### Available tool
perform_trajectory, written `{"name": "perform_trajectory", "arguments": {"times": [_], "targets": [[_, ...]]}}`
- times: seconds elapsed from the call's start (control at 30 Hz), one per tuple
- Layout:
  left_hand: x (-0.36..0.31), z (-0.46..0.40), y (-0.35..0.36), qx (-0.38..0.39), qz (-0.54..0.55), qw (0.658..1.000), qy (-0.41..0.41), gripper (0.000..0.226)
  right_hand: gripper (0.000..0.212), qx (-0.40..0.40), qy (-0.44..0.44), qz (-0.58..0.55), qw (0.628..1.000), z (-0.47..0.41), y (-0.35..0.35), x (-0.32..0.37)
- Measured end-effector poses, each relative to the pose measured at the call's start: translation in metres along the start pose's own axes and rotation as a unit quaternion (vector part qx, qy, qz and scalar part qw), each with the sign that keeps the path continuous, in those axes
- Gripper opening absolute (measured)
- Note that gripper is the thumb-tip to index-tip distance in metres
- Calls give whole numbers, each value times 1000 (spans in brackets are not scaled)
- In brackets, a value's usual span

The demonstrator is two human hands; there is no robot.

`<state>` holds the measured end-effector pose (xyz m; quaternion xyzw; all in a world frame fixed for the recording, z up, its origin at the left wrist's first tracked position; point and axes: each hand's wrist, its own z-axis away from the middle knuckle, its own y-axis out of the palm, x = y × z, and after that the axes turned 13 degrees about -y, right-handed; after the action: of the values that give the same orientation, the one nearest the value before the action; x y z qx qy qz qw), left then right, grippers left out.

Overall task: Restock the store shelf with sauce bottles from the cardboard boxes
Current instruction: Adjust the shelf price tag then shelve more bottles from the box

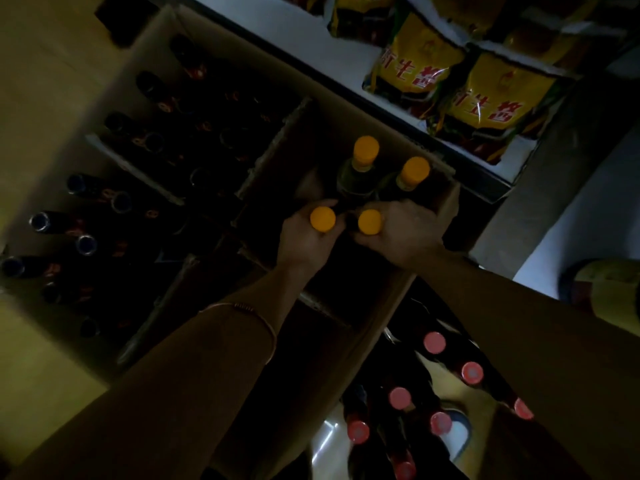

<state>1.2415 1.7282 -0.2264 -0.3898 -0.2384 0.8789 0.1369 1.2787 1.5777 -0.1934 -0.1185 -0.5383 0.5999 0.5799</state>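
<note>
An open brown cardboard box is seen from above in dim light; two dark sauce bottles with orange screw caps are stood upright in its far right corner, just beside one another. Nearer, the left hand is curled round the neck of a dark bottle topped by an orange cap; the right hand is curled round the neck of a second dark bottle with an orange cap; the two held bottles are kept upright, close together, inside the same box. A thin cord bracelet is worn on the left forearm.

To the left, a larger cardboard box is filled with dark bottles bearing dark caps, separated by a cardboard divider. Near and to the right, dark bottles with red caps are stood in a group. On the far side, a white store shelf is stocked with yellow plastic sauce pouches printed with red characters.
</note>
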Motion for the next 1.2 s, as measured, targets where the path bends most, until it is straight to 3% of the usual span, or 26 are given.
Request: {"name": "perform_trajectory", "arguments": {"times": [0.17, 0.33, 0.47, 0.57, 0.7, 0.9, 1.07, 1.2], "targets": [[-5, 19, -8, -18, 30, 999, -20, 22, 29, -24, -2, -91, 996, 19, -13, 2], [-37, 51, -42, 28, 58, 998, -16, 38, 22, -80, -48, -173, 981, 49, -47, 23], [-86, 89, -76, 24, 53, 998, 36, 16, 12, -125, -72, -249, 958, 77, -99, 51], [-127, 121, -104, -1, 102, 994, 42, 34, 3, -176, -47, -316, 931, 99, -142, 78], [-178, 172, -149, 8, 162, 985, 66, 41, 26, -233, -15, -412, 881, 133, -200, 122], [-243, 265, -212, 33, 183, 972, 140, 33, 34, -304, -84, -409, 857, 193, -299, 188], [-297, 349, -254, 34, 170, 960, 219, 44, 33, -333, -137, -370, 856, 256, -385, 238], [-352, 404, -283, 14, 166, 945, 282, 30, 45, -375, -186, -327, 847, 304, -440, 270]]}}
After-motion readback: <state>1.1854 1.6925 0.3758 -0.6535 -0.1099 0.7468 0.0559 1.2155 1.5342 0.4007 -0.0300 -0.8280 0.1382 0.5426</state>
